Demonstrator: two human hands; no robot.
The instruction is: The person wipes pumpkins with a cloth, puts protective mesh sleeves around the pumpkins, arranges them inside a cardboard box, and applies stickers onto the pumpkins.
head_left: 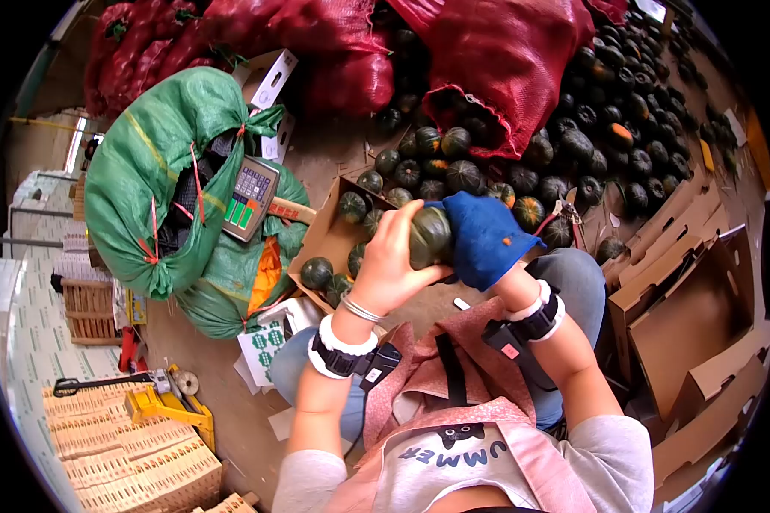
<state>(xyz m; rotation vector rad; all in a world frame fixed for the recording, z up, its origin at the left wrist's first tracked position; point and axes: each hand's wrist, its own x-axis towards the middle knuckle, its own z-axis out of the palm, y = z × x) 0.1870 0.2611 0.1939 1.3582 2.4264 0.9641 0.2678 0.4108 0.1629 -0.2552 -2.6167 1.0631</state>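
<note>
My left hand (387,263) is wrapped round the near left side of a dark green pumpkin (430,237), holding it up in front of me. A blue cloth (488,232) covers the fingers of my right hand (513,286) and presses against the pumpkin's right side. Just beyond my left hand stands an open cardboard box (318,235) with several small green pumpkins (317,273) in it. Red-handled pruning shears (563,215) lie on the pumpkins to the right of the cloth.
A calculator (251,198) rests on green woven sacks (158,141) at the left. Red mesh sacks (505,64) and a wide heap of pumpkins (629,120) fill the back. Empty cartons (693,308) stand at the right; a yellow tape dispenser (175,406) sits on stacked flattened boxes (128,457).
</note>
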